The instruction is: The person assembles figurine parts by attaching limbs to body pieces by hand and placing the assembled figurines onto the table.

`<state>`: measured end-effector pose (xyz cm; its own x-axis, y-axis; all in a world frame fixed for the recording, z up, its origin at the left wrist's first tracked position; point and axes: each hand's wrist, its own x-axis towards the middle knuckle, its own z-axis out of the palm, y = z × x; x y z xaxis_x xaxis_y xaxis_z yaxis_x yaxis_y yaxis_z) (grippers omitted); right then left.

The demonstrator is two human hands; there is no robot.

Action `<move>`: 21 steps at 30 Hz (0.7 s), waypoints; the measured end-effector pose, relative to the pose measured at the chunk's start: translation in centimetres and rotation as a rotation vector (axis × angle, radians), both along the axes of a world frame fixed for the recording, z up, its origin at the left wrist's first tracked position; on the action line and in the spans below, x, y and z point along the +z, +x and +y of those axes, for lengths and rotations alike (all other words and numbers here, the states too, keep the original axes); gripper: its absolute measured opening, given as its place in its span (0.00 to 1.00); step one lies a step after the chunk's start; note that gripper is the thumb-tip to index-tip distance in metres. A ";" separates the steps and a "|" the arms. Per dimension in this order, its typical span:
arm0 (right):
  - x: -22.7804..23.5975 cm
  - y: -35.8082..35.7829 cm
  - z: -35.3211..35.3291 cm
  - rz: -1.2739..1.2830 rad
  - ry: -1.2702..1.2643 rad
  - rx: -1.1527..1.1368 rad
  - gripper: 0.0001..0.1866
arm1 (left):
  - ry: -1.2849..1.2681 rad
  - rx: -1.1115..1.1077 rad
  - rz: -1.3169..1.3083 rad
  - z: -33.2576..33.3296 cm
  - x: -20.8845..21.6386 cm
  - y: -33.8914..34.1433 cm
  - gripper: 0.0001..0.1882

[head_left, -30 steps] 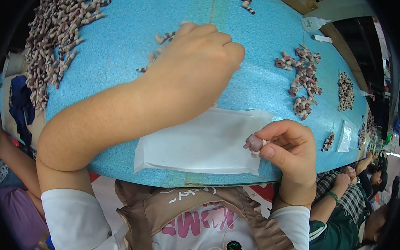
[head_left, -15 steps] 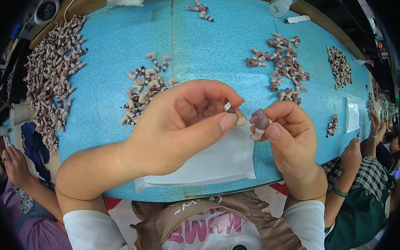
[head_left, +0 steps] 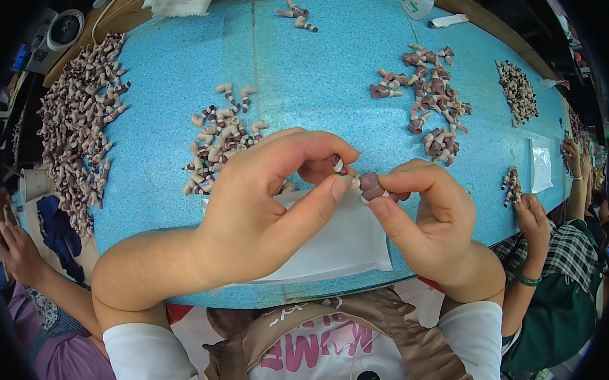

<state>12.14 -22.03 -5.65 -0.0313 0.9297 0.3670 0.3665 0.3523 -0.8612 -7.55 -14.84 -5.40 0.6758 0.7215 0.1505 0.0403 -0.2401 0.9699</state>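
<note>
Near the middle of the view, my left hand (head_left: pixel 271 215) pinches a small doll leg (head_left: pixel 339 164), beige with maroon and white bands, mostly hidden by thumb and forefinger. My right hand (head_left: pixel 431 218) grips a small mauve doll torso (head_left: pixel 370 186) with a white band, between thumb and forefinger. Leg and torso meet at the left thumb tip; whether they are joined I cannot tell. Below both hands lies a white padded sheet (head_left: pixel 334 246). Beyond my left hand is a small pile of bent legs (head_left: pixel 224 136); to the right, a group of mauve torsos with limbs (head_left: pixel 436 99).
A big heap of doll limbs (head_left: pixel 84 118) covers the blue table's (head_left: pixel 327 87) left side. At the back lie a loose doll part (head_left: pixel 298 15), a squeeze bottle (head_left: pixel 421 3) and a white tube (head_left: pixel 448 21). A co-worker's hand (head_left: pixel 533 221) is at right, another (head_left: pixel 18 250) at left.
My hands have come together: the torso has moved left and turned, now touching the leg's end. The co-worker's hand at right has reached toward small parts on the table.
</note>
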 end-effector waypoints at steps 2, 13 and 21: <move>0.1 0.0 -0.1 0.002 -0.023 0.008 0.11 | 0.032 0.009 0.024 -0.1 0.3 -0.1 0.13; -0.4 -0.8 -0.4 0.022 0.044 -0.050 0.12 | 0.046 0.051 0.031 -0.6 0.6 0.3 0.15; 0.7 0.2 -0.3 0.267 -0.391 0.150 0.11 | 0.036 0.153 -0.193 -0.8 0.3 1.2 0.08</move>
